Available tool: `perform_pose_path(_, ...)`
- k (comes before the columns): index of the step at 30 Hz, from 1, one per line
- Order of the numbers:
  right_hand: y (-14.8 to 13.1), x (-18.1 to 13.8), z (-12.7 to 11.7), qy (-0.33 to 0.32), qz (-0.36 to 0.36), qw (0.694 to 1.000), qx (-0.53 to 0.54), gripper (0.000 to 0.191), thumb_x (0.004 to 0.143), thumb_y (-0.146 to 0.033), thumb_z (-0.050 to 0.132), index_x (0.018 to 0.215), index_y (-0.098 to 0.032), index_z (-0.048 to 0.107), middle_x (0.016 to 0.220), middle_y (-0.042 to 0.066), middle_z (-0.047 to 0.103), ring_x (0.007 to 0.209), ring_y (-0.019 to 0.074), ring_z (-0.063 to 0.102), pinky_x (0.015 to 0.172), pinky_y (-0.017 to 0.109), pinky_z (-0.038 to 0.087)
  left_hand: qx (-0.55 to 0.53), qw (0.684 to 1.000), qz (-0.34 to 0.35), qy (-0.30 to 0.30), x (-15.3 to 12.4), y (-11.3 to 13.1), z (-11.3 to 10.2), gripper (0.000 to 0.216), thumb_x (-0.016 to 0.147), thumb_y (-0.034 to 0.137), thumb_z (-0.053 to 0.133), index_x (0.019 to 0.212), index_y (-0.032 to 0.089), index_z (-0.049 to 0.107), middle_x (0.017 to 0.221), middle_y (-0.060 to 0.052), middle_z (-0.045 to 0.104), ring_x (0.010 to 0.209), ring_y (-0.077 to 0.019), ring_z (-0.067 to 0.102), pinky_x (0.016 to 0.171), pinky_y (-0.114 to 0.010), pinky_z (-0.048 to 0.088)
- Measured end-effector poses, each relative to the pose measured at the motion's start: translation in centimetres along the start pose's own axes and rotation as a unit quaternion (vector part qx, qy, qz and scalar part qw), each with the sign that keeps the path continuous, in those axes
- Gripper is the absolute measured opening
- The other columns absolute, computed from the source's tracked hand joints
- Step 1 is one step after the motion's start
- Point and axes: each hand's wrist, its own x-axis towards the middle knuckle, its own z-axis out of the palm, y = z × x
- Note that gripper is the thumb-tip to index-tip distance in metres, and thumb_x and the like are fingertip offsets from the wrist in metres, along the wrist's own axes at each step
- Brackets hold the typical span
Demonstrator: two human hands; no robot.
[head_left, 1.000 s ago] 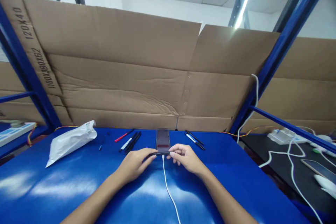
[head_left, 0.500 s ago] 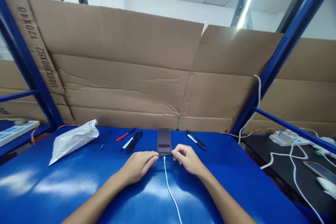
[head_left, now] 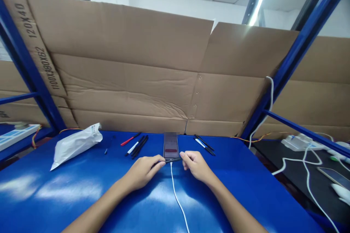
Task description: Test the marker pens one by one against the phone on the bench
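A thin black pen (head_left: 172, 160) spans the gap between my two hands, lying nearly level. My left hand (head_left: 146, 170) pinches its left end between thumb and forefinger. At the other end, my right hand (head_left: 196, 166) has its thumb and curled fingers closed on the pen. Just behind the pen a phone (head_left: 171, 145) stands or leans, its screen towards me. A white cable (head_left: 176, 193) runs from close below the phone down the blue table (head_left: 131, 211) to the near edge; the pen partly covers where cable and phone meet.
Left of the phone lie a red pen (head_left: 128, 140), a white pen (head_left: 133, 147) and black pens (head_left: 140, 147). More pens (head_left: 203, 145) lie to its right. A white plastic bag (head_left: 78, 143) is at far left. Cardboard (head_left: 131, 87) closes off the back between blue posts (head_left: 298, 56).
My right hand has shifted slightly to the right, and more of the pen shows between my hands. My left hand has hardly moved. The camera view has shifted slightly.
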Motion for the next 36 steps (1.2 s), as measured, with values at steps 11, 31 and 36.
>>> perform_pose_path(11, -0.31, -0.13, 0.0, -0.008, -0.003, 1.0, -0.015, 0.066, 0.1, -0.068, 0.045, 0.055, -0.021, 0.055, 0.054, 0.001, 0.06, 0.057, 0.0163, 0.056, 0.062, 0.029, 0.042, -0.046, 0.999, -0.015, 0.016, -0.04, -0.38, 0.2, 0.036, 0.103, 0.05, 0.049, 0.12, 0.023, 0.066, 0.092, -0.002, 0.073, 0.075, -0.0196, 0.064, 0.071, -0.027, 0.045)
perform_pose_path(31, -1.08, -0.54, 0.25, 0.002, -0.032, 0.999, -0.009, 0.029, 0.093, -0.047, 0.067, 0.087, -0.02, 0.074, 0.082, 0.003, 0.073, 0.072, 0.019, 0.061, 0.066, 0.029, 0.044, 0.026, 0.999, -0.045, -0.003, 0.15, -0.75, 0.34, 0.051, 0.11, 0.048, 0.03, 0.078, 0.021, 0.06, 0.073, -0.001, 0.067, 0.067, -0.0188, 0.059, 0.063, -0.029, 0.033)
perform_pose_path(36, -0.94, -0.63, 0.33, -0.031, -0.032, 0.997, -0.06, 0.061, 0.102, -0.058, 0.049, 0.056, -0.02, 0.062, 0.057, 0.002, 0.065, 0.059, 0.0174, 0.06, 0.063, 0.029, 0.041, 0.0, 0.999, -0.024, -0.03, -0.13, -0.4, 0.62, 0.035, 0.101, 0.047, 0.056, 0.127, 0.026, 0.063, 0.085, 0.002, 0.074, 0.072, -0.0192, 0.067, 0.065, -0.025, 0.044)
